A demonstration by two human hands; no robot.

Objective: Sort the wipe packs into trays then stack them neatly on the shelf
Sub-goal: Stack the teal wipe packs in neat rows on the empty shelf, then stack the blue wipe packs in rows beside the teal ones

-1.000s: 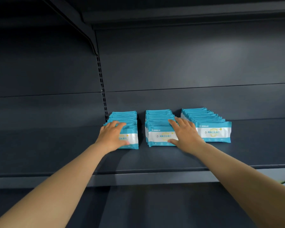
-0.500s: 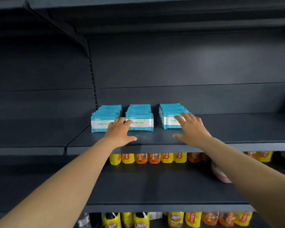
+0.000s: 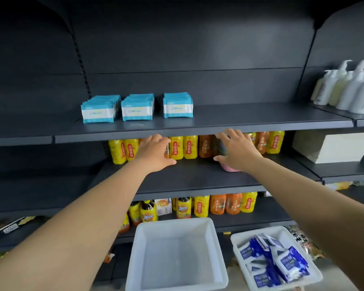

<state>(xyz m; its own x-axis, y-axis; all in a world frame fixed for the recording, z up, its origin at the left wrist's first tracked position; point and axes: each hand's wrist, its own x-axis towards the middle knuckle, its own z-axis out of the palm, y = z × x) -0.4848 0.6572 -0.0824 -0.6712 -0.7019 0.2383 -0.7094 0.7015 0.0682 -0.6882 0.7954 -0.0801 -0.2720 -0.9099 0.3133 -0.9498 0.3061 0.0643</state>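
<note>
Sitting on the shelf (image 3: 240, 120), 3 wipe-pack rows (image 3: 136, 107) lie above both hands' spread, empty fingers (image 3: 229, 134).

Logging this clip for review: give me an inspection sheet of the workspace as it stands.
Surface: dark shelf, mostly bare.
Job's things: three rows of teal wipe packs upright on the shelf; empty white tray below; second tray holding dark-blue wipe packs.
Clutter: drink bottles on lower shelves; white pump bottles and a white box to the right.
Grippers: left hand and right hand open, holding nothing, below the shelf edge.
Cables: nothing seen.
Surroundings: dark store shelving.
</note>
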